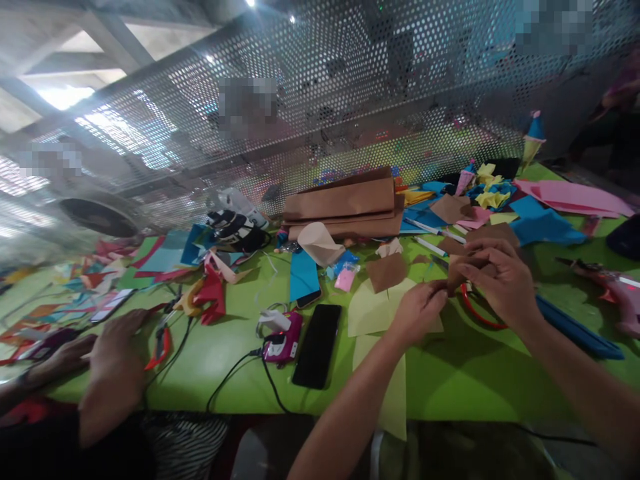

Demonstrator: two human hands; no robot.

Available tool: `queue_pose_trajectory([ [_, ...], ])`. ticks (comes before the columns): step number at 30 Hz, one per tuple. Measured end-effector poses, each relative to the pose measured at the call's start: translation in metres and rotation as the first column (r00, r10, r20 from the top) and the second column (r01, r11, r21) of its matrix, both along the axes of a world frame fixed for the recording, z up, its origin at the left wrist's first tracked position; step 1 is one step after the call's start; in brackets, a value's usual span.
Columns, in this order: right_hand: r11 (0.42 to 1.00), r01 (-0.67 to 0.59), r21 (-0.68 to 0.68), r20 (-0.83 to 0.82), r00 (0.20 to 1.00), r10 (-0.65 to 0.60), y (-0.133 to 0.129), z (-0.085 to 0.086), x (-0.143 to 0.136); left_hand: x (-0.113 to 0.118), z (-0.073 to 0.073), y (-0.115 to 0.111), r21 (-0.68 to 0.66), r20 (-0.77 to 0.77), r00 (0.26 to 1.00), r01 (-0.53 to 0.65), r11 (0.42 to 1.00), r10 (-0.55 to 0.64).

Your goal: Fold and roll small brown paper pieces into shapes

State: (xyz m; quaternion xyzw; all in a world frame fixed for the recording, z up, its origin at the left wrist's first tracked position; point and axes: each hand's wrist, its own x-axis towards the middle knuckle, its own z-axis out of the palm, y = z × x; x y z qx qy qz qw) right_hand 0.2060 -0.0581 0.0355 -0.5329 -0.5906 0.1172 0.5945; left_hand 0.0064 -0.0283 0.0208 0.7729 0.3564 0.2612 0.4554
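Note:
Both hands pinch a small piece of brown paper (456,272) above the table, to the right of centre. My left hand (423,308) has its fingertips closed on the paper's lower left side. My right hand (503,283) grips it from the right with bent fingers, which hide part of it. Beneath the right hand, a red loop-shaped handle (475,312) shows; what it belongs to is mostly covered. Pale yellow paper pieces (370,313) lie under and beside my left forearm. A square of brown paper (387,272) rests just behind them.
A black phone (317,347) and a purple power socket (284,339) with cables lie left of my arms. Folded brown paper (345,203) stands by the perforated metal screen (300,120). A long blue object (580,330) sits at right. Another person's hands (117,347) are at left.

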Motion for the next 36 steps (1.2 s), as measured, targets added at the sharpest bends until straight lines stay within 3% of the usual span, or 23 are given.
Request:
queue_pose_trajectory([
  [4, 0.992, -0.124, 0.032, 0.086, 0.989, 0.120, -0.003, 0.000, -0.005, 0.000, -0.006, 0.005, -0.254, 0.294, 0.951, 0.174, 0.952, -0.095],
  [7, 0.975, -0.217, 0.047, 0.110, 0.971, 0.211, -0.005, -0.002, -0.007, 0.002, -0.014, 0.005, -0.334, 0.341, 0.931, 0.250, 0.909, -0.131],
  [10, 0.964, -0.261, 0.049, 0.120, 0.960, 0.254, -0.006, -0.002, -0.007, 0.003, -0.018, 0.003, -0.254, 0.259, 0.957, 0.201, 0.946, -0.134],
  [13, 0.962, -0.268, 0.054, 0.129, 0.957, 0.259, -0.007, 0.002, -0.007, 0.002, -0.017, 0.000, -0.039, 0.110, 0.993, 0.056, 0.998, -0.051],
  [17, 0.969, -0.244, 0.026, 0.157, 0.959, 0.237, -0.007, 0.003, -0.010, 0.002, -0.013, -0.001, 0.164, -0.113, 0.990, -0.065, 0.984, 0.084],
  [22, 0.974, -0.227, 0.012, 0.147, 0.964, 0.222, -0.006, 0.001, -0.012, 0.003, -0.007, -0.001, 0.116, -0.162, 0.977, -0.117, 0.986, 0.135],
  [27, 0.967, -0.256, -0.010, 0.108, 0.961, 0.256, -0.006, 0.002, -0.012, 0.002, -0.010, 0.000, 0.037, -0.031, 0.997, -0.074, 0.997, 0.076],
  [32, 0.959, -0.284, -0.001, 0.096, 0.954, 0.283, -0.005, 0.002, -0.010, 0.002, -0.007, -0.002, 0.050, 0.015, 1.000, -0.017, 0.999, 0.017],
  [36, 0.954, -0.299, -0.002, 0.107, 0.949, 0.297, -0.005, 0.003, -0.008, 0.002, -0.004, -0.004, 0.077, -0.017, 0.999, -0.034, 0.996, 0.035],
])
